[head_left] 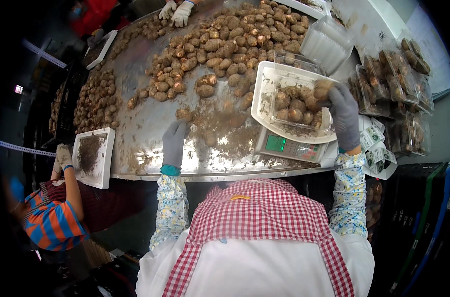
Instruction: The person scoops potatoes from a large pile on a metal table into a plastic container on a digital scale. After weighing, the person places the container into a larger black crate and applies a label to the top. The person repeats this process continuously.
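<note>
My right hand (344,116), in a grey glove, grips a brown taro (323,89) above a clear plastic box (310,132). Several taros (295,105) lie in that box. It sits in the white pan (262,99) of a scale (290,147) with a lit green display. Low over the metal table (145,123), my left hand (174,142), gloved in grey too, has its fingers closed at a small taro (184,114). The fingers' far side is hidden. A large heap of taros (225,44) spreads beyond both hands.
Empty clear boxes (327,45) are stacked behind the scale; filled boxes (395,74) pile up at right beside a strip of labels (378,148). A white tray (106,158) with soil stands at left. Co-workers' gloved hands (180,14) (64,156) are at the far edge and left.
</note>
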{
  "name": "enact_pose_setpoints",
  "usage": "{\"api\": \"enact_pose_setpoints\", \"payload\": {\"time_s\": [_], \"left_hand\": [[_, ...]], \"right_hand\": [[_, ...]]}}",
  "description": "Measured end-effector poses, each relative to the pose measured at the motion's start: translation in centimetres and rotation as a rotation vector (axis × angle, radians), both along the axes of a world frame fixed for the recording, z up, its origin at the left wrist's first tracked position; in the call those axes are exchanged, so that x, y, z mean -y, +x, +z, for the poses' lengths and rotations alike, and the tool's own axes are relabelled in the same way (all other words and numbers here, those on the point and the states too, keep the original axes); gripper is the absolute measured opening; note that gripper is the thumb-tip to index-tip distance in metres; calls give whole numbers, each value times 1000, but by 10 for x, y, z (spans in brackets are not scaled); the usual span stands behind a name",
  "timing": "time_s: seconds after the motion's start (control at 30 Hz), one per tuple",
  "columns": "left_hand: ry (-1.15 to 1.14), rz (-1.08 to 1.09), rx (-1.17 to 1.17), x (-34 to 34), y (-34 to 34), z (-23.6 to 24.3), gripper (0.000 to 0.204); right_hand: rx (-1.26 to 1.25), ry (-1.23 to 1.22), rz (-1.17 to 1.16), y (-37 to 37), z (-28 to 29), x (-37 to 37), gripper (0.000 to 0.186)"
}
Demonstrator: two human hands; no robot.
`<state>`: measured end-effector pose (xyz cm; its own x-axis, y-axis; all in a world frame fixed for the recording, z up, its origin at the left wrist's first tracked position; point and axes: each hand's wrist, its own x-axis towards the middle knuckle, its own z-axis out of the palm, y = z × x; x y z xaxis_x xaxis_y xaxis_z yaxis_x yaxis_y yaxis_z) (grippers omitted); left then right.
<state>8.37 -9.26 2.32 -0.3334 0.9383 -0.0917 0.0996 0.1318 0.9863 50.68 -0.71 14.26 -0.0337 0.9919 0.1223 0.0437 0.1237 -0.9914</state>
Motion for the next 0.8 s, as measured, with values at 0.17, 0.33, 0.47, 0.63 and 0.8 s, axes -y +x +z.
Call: {"api": "enact_pose_setpoints", "payload": {"time_s": [0.17,0.33,0.47,0.63,0.8], "left_hand": [[-10,-34,-9,-10,24,26,31],[-2,-193,8,-17,75,62,30],[-112,-496,283,-3,130,79,39],[-243,-609,968,15,151,57,41],[-268,-422,595,16,116,27,30]], "right_hand": [[-183,-7,10,12,13,12,36],[75,-16,-15,-6,19,24,30],[327,193,168,-42,5,51,35],[680,545,254,-84,-30,84,28],[778,566,306,-59,-36,87,27]]}}
